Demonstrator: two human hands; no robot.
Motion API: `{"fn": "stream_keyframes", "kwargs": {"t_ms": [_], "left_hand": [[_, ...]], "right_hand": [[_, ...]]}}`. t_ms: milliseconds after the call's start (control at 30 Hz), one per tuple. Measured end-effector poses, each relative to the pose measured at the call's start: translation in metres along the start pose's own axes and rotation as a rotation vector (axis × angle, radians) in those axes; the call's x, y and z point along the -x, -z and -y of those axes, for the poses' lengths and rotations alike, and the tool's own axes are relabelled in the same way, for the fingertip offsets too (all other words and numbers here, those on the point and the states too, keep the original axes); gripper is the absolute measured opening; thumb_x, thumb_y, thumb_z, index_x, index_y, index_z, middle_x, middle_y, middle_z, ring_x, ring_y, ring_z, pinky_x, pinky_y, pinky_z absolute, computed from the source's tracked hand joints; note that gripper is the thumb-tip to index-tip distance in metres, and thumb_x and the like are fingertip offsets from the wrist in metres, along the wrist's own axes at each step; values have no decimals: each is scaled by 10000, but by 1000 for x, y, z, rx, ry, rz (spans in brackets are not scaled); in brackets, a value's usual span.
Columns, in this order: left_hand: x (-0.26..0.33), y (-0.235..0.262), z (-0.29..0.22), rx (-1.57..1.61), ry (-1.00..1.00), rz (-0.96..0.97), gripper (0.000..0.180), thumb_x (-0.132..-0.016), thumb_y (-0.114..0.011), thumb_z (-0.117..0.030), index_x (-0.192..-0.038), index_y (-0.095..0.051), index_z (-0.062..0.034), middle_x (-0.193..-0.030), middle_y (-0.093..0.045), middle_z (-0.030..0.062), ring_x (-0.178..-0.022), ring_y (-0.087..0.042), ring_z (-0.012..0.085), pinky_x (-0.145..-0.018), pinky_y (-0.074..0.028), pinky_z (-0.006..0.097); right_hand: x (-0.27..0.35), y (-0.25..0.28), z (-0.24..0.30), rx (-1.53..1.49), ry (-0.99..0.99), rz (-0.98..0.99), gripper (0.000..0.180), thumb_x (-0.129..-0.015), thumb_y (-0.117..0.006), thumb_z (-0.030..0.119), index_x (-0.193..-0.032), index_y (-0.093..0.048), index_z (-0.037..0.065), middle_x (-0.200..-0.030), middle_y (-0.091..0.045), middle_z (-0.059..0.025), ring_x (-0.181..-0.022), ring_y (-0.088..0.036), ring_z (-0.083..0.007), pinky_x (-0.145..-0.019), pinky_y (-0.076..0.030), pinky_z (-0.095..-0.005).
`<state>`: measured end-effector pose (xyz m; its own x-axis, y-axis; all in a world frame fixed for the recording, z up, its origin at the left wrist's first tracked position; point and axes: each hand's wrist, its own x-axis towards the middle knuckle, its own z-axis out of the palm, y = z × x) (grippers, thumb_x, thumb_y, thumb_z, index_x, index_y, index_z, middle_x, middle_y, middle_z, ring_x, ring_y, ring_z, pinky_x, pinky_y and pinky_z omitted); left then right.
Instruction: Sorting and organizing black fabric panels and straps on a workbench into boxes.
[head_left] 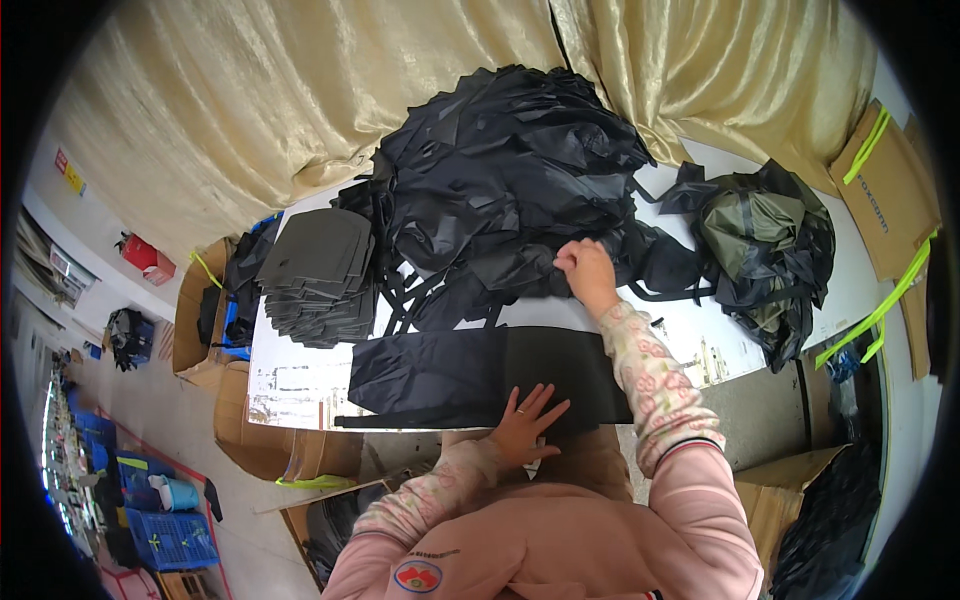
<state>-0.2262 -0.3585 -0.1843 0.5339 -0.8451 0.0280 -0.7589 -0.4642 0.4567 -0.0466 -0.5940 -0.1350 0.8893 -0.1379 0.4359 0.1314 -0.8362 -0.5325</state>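
At the table's near edge, my left hand (528, 424) lies with fingers spread on a dark foam-like panel (560, 365). Beside that panel, to the left, is a flat piece of black fabric (430, 370); a dark strip (420, 421) runs along its near side. My right hand (588, 272) is farther out, fingers curled together at the near edge of a big heap of black fabric pieces (510, 180). Whatever its fingertips pinch, if anything, is hidden. Left of the heap stands a stack of dark grey shaped panels (318, 265).
A bundle of black and olive fabric (765, 240) sits at the right on the white table (720, 345). Cardboard boxes stand on the left (250, 430) and lower right (785, 500). Gold curtains (300, 90) hang behind. Blue crates (165, 540) are on the floor, far left.
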Motion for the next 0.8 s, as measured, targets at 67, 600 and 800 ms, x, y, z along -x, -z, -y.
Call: {"fn": "stream_keyframes", "kwargs": {"t_ms": [67,600,800], "left_hand": [[5,11,9,340,-5,-202,759,-808,-699,-315,-1455,-331,-166,-1518,-236,181,-1403,-230,378,-1117,-197,551],[-83,231,30,488,51,-579,330,-760,-706,-49,-1070,-608,3,-895,-652,94,-781,-619,160,-740,-479,267],[-72,229,19,769,64,-642,234,-820,-646,31,-1050,-609,15,-934,-649,12,-860,-584,71,-779,-466,225]], "right_hand": [[-11,38,33,-56,104,-65,95,-739,-722,119,-816,-672,92,-802,-614,-96,-839,-570,-316,-760,-459,-411],[-26,148,138,-760,141,505,167,-893,-589,70,-1044,-605,2,-915,-625,13,-813,-548,-75,-760,-455,-231],[2,143,124,-750,311,358,331,-803,-691,15,-1113,-576,14,-886,-573,44,-787,-504,-13,-701,-412,-174]]}}
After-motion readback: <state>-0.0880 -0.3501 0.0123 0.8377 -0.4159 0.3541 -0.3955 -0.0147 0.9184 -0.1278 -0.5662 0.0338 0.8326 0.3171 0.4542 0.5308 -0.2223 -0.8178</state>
